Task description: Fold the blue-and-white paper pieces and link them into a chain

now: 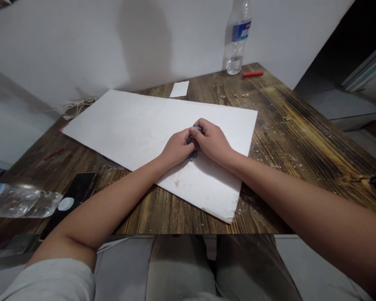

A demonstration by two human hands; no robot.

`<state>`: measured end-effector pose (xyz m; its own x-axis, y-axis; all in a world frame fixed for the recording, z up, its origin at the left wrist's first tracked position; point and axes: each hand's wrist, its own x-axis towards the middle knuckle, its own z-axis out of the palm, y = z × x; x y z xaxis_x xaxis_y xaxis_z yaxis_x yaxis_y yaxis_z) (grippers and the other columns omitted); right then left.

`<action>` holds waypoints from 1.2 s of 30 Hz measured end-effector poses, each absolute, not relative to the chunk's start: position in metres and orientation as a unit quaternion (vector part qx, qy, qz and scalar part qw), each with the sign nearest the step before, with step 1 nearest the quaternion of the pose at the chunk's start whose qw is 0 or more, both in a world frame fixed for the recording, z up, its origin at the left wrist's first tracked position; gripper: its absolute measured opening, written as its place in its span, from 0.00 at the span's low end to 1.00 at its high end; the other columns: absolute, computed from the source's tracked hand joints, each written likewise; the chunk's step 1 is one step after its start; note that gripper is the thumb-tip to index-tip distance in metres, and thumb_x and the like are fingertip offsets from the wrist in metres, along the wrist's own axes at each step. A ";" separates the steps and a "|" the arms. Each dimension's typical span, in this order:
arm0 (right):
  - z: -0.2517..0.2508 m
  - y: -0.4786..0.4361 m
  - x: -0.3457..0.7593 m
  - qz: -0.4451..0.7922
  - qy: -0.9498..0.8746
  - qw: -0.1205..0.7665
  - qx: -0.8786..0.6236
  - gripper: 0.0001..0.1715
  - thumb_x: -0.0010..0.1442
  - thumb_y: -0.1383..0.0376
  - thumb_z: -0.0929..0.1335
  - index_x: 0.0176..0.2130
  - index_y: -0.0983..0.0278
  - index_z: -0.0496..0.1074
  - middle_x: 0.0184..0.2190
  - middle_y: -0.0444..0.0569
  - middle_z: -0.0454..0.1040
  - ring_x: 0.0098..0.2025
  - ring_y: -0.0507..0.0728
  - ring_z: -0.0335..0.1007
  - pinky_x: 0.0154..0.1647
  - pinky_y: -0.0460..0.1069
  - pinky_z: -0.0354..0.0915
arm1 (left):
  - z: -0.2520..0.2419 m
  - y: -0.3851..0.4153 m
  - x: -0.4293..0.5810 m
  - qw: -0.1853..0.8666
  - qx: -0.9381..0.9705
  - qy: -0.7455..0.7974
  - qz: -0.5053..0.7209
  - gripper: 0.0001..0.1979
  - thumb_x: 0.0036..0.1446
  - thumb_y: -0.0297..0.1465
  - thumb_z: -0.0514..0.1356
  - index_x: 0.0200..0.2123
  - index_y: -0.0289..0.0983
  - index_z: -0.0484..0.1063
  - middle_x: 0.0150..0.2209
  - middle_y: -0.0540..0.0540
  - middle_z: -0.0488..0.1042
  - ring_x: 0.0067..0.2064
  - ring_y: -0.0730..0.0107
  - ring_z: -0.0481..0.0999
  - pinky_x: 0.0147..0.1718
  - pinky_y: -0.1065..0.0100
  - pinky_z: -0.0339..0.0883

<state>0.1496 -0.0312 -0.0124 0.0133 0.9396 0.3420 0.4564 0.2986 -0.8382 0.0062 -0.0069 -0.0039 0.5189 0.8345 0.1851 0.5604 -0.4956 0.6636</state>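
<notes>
- Wooden table (301, 138) with dark grain fills most of the view, and its near edge runs just above the person's lap in grey trousers.
- At the near left, a clear plastic bottle (21, 201) lies on its side, and a black phone (78, 190) lies flat just beside it.
- Both bare forearms reach forward and meet over a large white sheet (128, 121), which lies slanted on the table.
- The left hand (175, 148) is curled, with its fingers closed on a small dark blue object (193, 142).
- The right hand (213, 140) grips the same object from the other side and from above, so the two hands touch each other.
- The object rests low on the sheet, near its middle. Most of it is hidden, so I cannot tell what it is.
- I judge that the step in hand is a two-handed squeezing or pulling at this object against the sheet.
- Any further move on it calls for a firm pinch from both sides, because the piece is small and could slip.
- Pale crumbs (282, 146) are scattered on the wood to the right of the sheet.
- Farther back lie a small white paper (179, 89), a red stick (252, 74) and, at the left, a pale cord (77, 105).
- At the far edge, an upright bottle (237, 37) with a blue label stands against the white wall (81, 42).
</notes>
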 end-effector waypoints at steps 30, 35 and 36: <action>-0.010 -0.032 0.149 0.275 -0.634 0.490 -0.531 0.13 0.62 0.58 0.64 0.28 0.60 0.64 0.27 0.44 0.68 0.30 0.53 0.61 0.33 0.51 0.53 | -0.003 -0.008 0.006 0.267 0.828 0.430 0.241 0.12 0.58 0.34 0.56 0.43 0.36 0.74 0.39 0.44 0.79 0.40 0.65 0.75 0.39 0.63 0.66; -0.010 -0.033 0.148 0.271 -0.639 0.476 -0.539 0.12 0.62 0.57 0.64 0.29 0.60 0.63 0.29 0.45 0.70 0.33 0.55 0.62 0.34 0.52 0.54 | -0.003 -0.008 0.005 0.264 0.830 0.429 0.238 0.11 0.57 0.33 0.57 0.42 0.37 0.74 0.39 0.45 0.79 0.39 0.65 0.75 0.38 0.63 0.67; -0.010 -0.033 0.148 0.270 -0.641 0.473 -0.540 0.12 0.63 0.57 0.64 0.29 0.60 0.63 0.29 0.45 0.70 0.33 0.55 0.63 0.35 0.52 0.55 | -0.004 -0.007 0.005 0.263 0.830 0.429 0.238 0.11 0.57 0.33 0.57 0.42 0.37 0.74 0.39 0.45 0.79 0.39 0.65 0.75 0.38 0.63 0.67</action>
<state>0.1484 -0.0331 -0.0097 0.0310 0.9484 0.3156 0.4363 0.2712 -0.8579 0.0052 -0.0072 -0.0037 0.5175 0.8386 0.1701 0.5881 -0.4929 0.6413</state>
